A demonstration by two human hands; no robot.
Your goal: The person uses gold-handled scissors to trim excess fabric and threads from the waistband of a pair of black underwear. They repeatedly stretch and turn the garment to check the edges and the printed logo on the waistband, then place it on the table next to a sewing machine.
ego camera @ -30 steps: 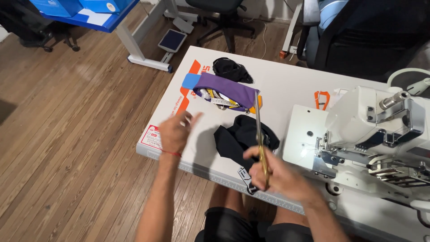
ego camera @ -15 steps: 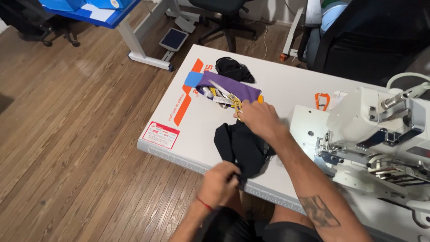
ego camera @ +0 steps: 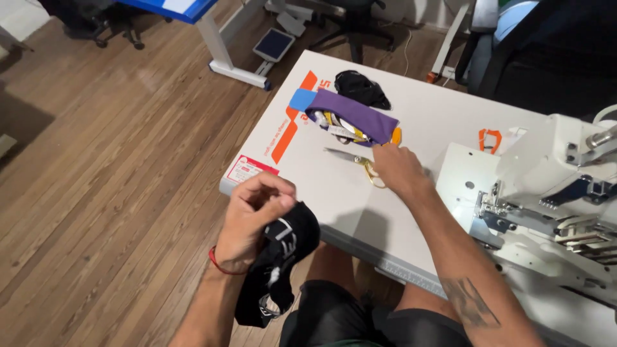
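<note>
Head view: left hand (ego camera: 254, 215) clutches black cloth (ego camera: 279, 266) off the table's (ego camera: 411, 115) near edge; right hand (ego camera: 400, 168) rests on the scissors' (ego camera: 352, 159) handles, fingers curled. Red-and-white sticker (ego camera: 247, 170) at corner, orange stripe (ego camera: 292, 119) beside purple pouch (ego camera: 357, 115)

black garment (ego camera: 276, 270): soft matt cloth; scissors (ego camera: 352, 158): shiny metal; table (ego camera: 443, 122): smooth white; floor (ego camera: 116, 160): wood

Bare forearms, thin red cord bracelet (ego camera: 218, 262) on left wrist, dark tattoo (ego camera: 471, 302) on right forearm — black shorts (ego camera: 350, 318)
</note>
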